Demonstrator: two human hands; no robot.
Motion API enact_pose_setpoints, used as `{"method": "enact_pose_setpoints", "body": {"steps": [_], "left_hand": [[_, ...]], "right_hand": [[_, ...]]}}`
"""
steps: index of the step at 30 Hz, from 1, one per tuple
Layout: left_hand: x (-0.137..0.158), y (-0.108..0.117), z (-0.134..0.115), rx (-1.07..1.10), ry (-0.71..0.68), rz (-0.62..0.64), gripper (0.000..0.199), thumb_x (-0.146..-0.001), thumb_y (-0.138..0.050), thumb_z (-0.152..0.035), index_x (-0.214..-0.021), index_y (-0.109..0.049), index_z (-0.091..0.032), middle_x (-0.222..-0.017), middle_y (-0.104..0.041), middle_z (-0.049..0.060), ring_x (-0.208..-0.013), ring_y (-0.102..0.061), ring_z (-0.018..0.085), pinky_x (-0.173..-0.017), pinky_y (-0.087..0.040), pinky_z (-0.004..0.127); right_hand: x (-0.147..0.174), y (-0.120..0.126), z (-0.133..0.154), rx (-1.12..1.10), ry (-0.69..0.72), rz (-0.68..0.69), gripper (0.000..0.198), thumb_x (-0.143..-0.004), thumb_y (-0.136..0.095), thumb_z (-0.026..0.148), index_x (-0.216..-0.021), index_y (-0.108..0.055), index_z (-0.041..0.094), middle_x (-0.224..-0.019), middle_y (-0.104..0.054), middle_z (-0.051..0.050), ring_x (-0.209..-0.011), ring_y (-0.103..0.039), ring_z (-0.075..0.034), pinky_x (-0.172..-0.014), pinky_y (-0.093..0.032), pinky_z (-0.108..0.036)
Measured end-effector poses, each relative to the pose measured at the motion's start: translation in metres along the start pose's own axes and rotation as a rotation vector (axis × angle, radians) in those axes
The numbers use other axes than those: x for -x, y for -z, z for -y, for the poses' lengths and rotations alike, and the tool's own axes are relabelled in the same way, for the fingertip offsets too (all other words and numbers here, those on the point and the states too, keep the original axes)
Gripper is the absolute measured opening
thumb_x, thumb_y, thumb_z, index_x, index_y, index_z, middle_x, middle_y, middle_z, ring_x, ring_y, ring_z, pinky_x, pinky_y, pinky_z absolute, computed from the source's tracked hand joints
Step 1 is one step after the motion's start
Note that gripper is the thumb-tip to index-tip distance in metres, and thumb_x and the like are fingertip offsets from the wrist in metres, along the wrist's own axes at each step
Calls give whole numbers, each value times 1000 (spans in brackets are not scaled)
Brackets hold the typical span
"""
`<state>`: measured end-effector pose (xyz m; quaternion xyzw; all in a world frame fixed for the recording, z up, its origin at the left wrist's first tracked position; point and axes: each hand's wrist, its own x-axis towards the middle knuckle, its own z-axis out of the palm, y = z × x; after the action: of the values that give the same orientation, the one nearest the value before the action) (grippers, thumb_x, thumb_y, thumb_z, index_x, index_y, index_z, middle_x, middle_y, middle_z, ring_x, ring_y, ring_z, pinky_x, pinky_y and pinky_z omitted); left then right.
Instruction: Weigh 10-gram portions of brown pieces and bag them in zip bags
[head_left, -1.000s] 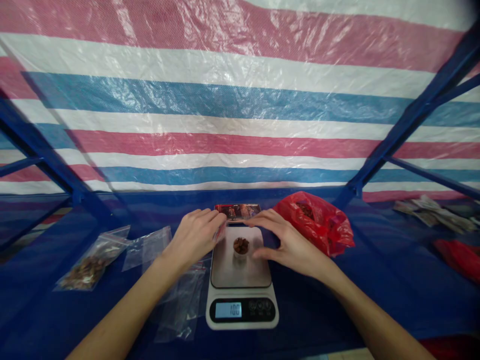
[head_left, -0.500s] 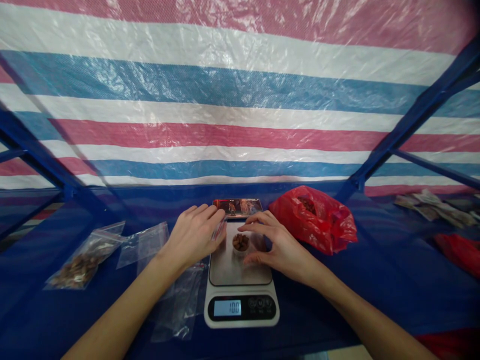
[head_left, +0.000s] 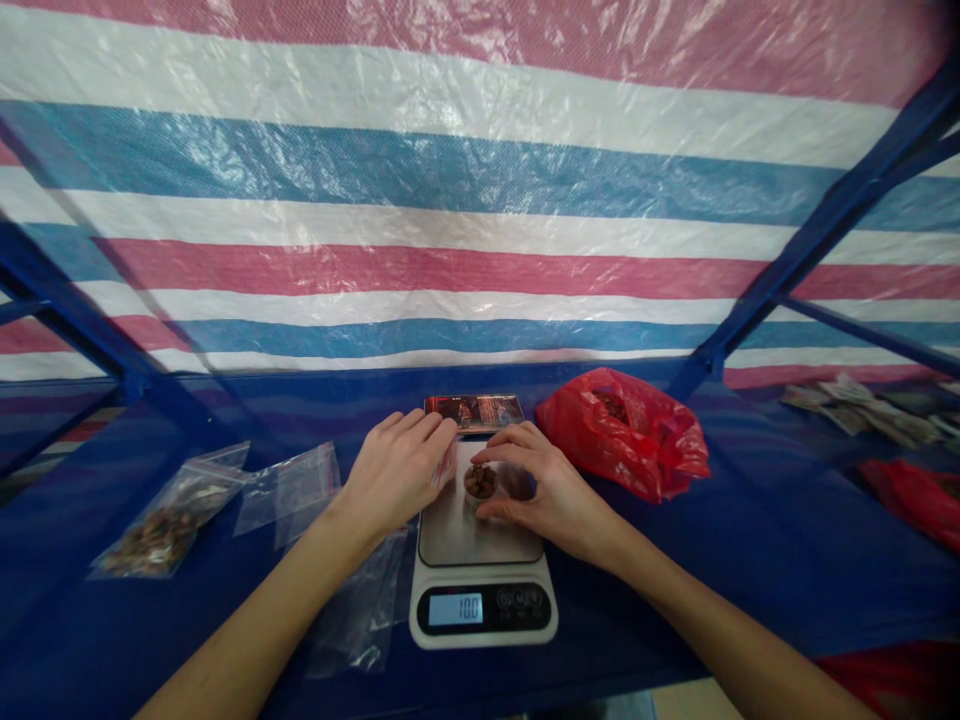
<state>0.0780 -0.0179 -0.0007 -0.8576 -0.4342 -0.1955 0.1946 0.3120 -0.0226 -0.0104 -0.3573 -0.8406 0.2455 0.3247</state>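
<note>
A kitchen scale [head_left: 480, 550] with a metal top reads 10.0. Small brown pieces fill a little clear cup [head_left: 481, 484] that stands on its plate. My right hand [head_left: 536, 485] curves around the cup from the right, thumb at the near rim and forefinger at the far rim. Over the scale's left edge, my left hand [head_left: 409, 465] is closed on a clear zip bag [head_left: 448, 466], of which only an edge with a red line shows. Empty zip bags [head_left: 360, 610] lie left of the scale, partly under my left forearm.
A red plastic bag [head_left: 622, 430] of brown pieces sits behind my right hand. A dark printed box [head_left: 474, 413] lies behind the scale. At far left is a filled zip bag [head_left: 154, 530]. Blue frame bars [head_left: 795, 260] rise at both sides before a striped sheet [head_left: 450, 270].
My right hand has moved slightly left, its thumb and forefinger closing in on the cup. My left hand has shifted a little to the right. The reading stays at 10.0.
</note>
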Motion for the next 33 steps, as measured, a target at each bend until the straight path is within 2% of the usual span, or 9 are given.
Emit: {"method": "enact_pose_setpoints", "body": {"steps": [7,12,18,33], "left_hand": [[1,-6,1,77,10,-21,8,-97,-63,-14,-94,-65,-21,-84,-71,2,-82,-64,22,-72,-43,37],[0,-2,-1,66,16,-40,13,-96,-63,-13,-86,-63,-20,-80,-69,1,-79,-62,22,-71,-42,38],[-1,2,-6,54,5,-73,14,-98,-62,-15,-85,-62,-20,-80,-69,2,-77,-61,22,-70,-39,38],[-1,0,-10,87,-22,-58,10,-94,-70,-17,-87,-63,-20,-80,-67,2,-78,-59,23,-70,-37,39]], "right_hand": [[0,0,2,-43,1,-42,33,-79,-93,27,-106,-76,23,-109,-74,-4,-106,-62,-25,-96,-53,-43],[-2,4,2,-89,36,-100,35,-79,-93,28,-109,-74,23,-108,-77,-5,-104,-64,-25,-93,-54,-44],[0,4,6,-113,-41,-110,35,-79,-92,26,-109,-76,23,-106,-75,-5,-101,-69,-23,-93,-55,-41],[0,2,14,-7,-13,-131,38,-78,-93,28,-110,-73,26,-112,-78,-3,-103,-70,-24,-92,-51,-40]]}}
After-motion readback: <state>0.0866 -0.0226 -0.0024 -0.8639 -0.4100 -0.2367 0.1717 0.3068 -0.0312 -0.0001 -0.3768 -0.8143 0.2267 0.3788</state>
